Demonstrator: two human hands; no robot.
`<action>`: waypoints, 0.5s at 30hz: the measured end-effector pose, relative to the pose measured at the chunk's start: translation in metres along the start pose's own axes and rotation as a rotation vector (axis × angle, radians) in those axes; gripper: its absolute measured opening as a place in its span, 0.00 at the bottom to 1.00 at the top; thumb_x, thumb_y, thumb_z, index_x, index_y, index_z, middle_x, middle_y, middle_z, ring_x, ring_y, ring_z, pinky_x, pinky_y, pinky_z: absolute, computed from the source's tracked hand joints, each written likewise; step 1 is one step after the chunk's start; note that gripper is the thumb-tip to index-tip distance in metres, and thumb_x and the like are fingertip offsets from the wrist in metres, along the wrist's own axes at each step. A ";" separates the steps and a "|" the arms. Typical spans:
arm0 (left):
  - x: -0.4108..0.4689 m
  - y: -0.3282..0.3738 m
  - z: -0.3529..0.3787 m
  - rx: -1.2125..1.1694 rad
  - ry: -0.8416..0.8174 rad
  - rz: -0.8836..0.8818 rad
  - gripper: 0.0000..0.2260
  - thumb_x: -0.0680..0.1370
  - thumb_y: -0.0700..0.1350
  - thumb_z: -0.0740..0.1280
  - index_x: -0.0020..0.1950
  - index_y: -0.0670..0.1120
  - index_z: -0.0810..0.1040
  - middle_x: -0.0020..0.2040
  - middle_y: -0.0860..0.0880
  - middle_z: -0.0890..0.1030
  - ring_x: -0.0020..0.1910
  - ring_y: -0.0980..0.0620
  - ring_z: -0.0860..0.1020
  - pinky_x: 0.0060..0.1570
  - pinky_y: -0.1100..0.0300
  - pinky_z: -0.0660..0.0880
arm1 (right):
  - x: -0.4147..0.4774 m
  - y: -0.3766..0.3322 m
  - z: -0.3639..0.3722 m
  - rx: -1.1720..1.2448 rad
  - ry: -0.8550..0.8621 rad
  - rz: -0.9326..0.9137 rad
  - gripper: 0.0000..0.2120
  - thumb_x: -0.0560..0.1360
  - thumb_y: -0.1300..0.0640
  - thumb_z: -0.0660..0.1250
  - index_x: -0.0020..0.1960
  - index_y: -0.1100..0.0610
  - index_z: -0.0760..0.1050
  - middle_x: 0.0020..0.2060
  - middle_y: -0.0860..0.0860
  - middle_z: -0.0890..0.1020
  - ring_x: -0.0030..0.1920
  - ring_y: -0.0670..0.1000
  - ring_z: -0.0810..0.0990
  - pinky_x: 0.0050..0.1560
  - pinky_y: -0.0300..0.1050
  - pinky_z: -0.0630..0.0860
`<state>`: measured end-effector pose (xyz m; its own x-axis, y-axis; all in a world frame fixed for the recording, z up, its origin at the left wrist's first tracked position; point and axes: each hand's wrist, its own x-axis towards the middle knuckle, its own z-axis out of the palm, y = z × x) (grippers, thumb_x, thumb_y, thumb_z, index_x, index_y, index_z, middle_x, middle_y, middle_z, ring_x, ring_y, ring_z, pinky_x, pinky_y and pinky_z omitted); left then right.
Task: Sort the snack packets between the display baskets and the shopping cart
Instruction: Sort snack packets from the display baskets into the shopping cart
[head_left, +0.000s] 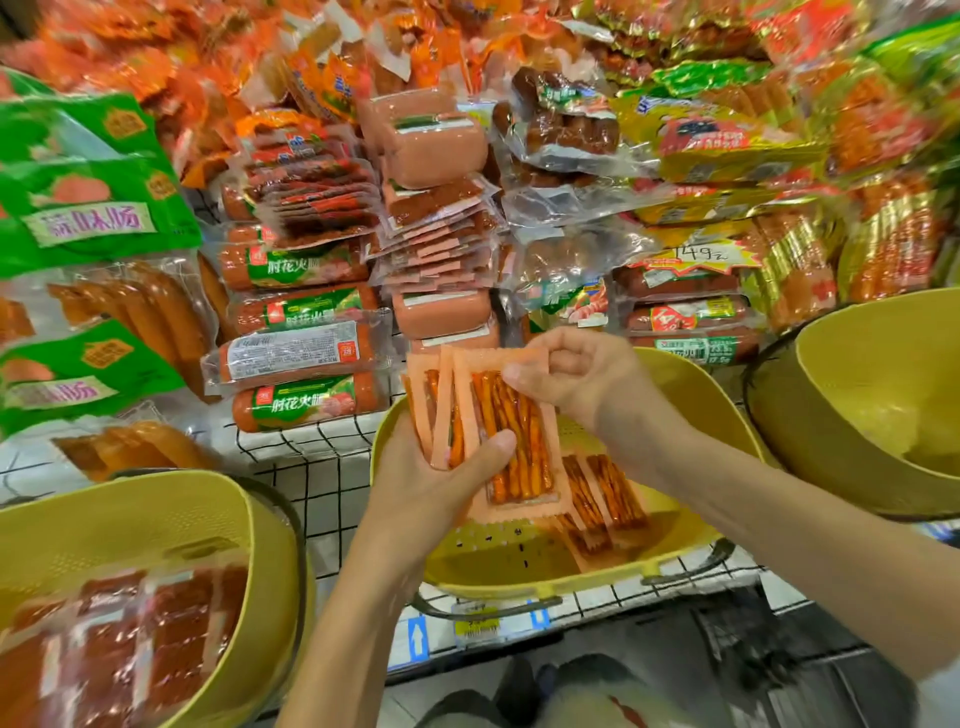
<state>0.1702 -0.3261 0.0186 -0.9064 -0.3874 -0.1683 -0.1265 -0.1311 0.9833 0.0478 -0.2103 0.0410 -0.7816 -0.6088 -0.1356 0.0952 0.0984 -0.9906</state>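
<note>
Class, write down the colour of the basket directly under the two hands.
Yellow. The basket below the snack packets shows best in the head view.

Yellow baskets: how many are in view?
3: left basket holding red packets, middle basket, right basket. Nested ones may be hidden.

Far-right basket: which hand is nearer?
Right. The right hand sits just left of the far-right basket, over the middle basket; left hand is farther left, gripping packets.
</note>
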 end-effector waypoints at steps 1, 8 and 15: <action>-0.001 -0.001 0.001 -0.020 0.020 -0.005 0.23 0.65 0.51 0.76 0.58 0.48 0.77 0.49 0.50 0.85 0.49 0.50 0.84 0.47 0.59 0.81 | -0.005 0.003 0.004 -0.033 0.079 -0.023 0.11 0.69 0.57 0.73 0.49 0.56 0.75 0.44 0.49 0.82 0.46 0.46 0.82 0.44 0.33 0.78; -0.010 0.010 0.013 0.173 0.018 0.062 0.26 0.69 0.47 0.76 0.63 0.46 0.70 0.54 0.45 0.80 0.50 0.53 0.82 0.51 0.58 0.80 | -0.037 0.028 0.012 0.559 -0.380 0.358 0.27 0.75 0.44 0.61 0.69 0.57 0.70 0.62 0.57 0.78 0.62 0.56 0.77 0.59 0.56 0.76; -0.026 0.028 0.004 0.058 -0.176 0.075 0.20 0.75 0.55 0.59 0.64 0.50 0.75 0.53 0.46 0.83 0.53 0.46 0.81 0.50 0.50 0.80 | -0.038 0.041 -0.004 0.890 -0.541 0.320 0.21 0.75 0.46 0.67 0.65 0.54 0.76 0.60 0.54 0.80 0.64 0.54 0.76 0.68 0.57 0.66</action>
<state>0.1886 -0.3162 0.0503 -0.9700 -0.2278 -0.0846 -0.0744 -0.0530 0.9958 0.0788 -0.1800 0.0054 -0.2875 -0.9436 -0.1642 0.8281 -0.1588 -0.5375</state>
